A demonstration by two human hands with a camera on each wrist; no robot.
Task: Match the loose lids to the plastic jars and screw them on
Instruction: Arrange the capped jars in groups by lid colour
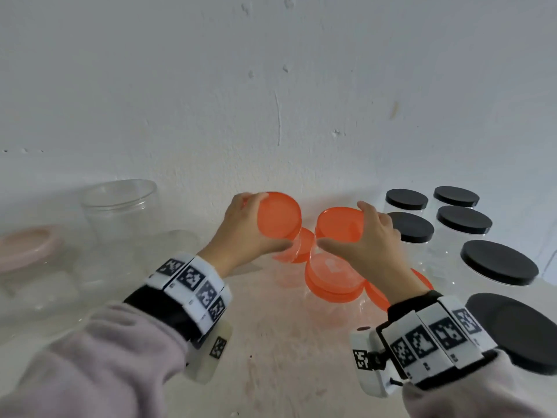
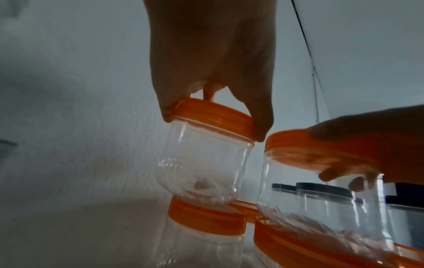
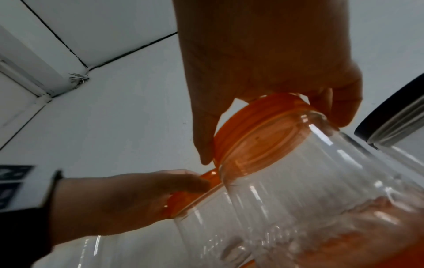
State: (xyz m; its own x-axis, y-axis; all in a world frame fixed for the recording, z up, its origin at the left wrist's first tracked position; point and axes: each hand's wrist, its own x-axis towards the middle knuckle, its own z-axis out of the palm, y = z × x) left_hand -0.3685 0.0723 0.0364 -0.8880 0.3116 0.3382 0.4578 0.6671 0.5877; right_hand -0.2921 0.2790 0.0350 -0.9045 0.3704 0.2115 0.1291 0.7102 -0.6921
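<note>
My left hand (image 1: 268,221) grips the orange lid (image 1: 283,206) of a small clear jar (image 2: 201,168) from above. The jar is tilted, and its base hangs just over another orange-lidded jar (image 2: 206,219). Beside it, my right hand (image 1: 342,226) grips the orange lid (image 1: 333,218) of a wider clear jar (image 3: 321,181), also tilted. That jar's base is close over a large orange lid (image 1: 331,279); I cannot tell if they touch. The two held jars nearly meet at their lids. Both lids sit on their jars.
Several black-lidded clear jars (image 1: 455,224) crowd the right side, with one large black lid (image 1: 518,330) near my right wrist. Open clear jars (image 1: 120,206) and a pink-lidded container (image 1: 27,245) stand at the left. A white wall backs the table (image 1: 271,372).
</note>
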